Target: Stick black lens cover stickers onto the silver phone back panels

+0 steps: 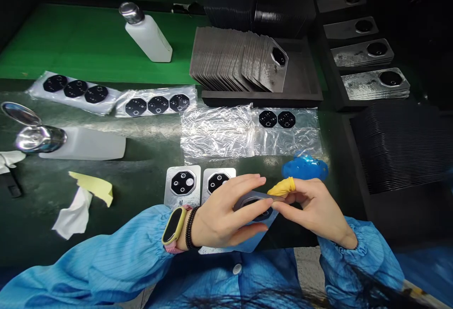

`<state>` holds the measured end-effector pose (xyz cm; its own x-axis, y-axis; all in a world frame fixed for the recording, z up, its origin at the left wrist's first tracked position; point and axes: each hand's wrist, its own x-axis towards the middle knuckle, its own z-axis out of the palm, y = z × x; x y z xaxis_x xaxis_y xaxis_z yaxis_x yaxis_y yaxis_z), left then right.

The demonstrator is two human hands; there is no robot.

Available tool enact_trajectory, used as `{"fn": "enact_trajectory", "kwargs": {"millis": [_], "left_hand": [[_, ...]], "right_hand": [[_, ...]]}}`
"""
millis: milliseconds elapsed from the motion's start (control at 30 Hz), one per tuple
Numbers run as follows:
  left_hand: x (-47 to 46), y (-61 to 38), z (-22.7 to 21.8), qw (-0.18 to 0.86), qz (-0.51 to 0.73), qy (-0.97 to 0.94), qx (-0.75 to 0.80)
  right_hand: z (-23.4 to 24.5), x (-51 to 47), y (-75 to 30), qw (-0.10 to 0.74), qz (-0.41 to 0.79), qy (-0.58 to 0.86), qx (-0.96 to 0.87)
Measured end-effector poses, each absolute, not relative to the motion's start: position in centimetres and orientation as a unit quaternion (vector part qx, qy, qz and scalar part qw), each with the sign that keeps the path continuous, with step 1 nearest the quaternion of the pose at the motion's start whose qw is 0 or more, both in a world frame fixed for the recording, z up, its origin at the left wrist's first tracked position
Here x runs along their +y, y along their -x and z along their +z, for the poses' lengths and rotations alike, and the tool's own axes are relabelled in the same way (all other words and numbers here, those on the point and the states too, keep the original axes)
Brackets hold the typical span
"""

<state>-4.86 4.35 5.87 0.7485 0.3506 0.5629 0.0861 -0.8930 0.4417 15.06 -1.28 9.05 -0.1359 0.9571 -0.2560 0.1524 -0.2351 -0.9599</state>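
Note:
A silvery phone back cover (260,238) with a dark camera plate is held tilted at the table's near edge, partly hidden under my left hand (226,214). My left fingers lie across the cover, slightly apart; the thumb is hard to make out. My right hand (311,203), a yellow finger cot on its index finger, pinches the cover's upper right edge. Just left of my hands, two more back covers lie flat: one (173,196) shows fully, while another (221,173) is partly covered by my left hand. Behind my right hand sits a blue plastic piece (305,167).
Clear film sheets (215,132) and strips of black octagonal stickers (157,105) lie beyond. A black tray (262,97) holds a row of covers. White pump bottles (150,37) stand and lie leftward, near paper scraps (76,214). Dark racks (403,146) line the right.

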Motion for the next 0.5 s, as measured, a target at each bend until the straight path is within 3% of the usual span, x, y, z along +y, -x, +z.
{"fn": "enact_trajectory", "kwargs": {"millis": [200, 500], "left_hand": [[4.5, 4.8, 5.0, 0.196, 0.344, -0.910, 0.121], [4.2, 4.8, 4.5, 0.090, 0.383, -0.910, 0.132]], "right_hand": [[8.6, -1.1, -15.1, 0.379, 0.631, 0.518, -0.435], [8.2, -0.8, -14.9, 0.383, 0.670, 0.513, -0.375]]}}
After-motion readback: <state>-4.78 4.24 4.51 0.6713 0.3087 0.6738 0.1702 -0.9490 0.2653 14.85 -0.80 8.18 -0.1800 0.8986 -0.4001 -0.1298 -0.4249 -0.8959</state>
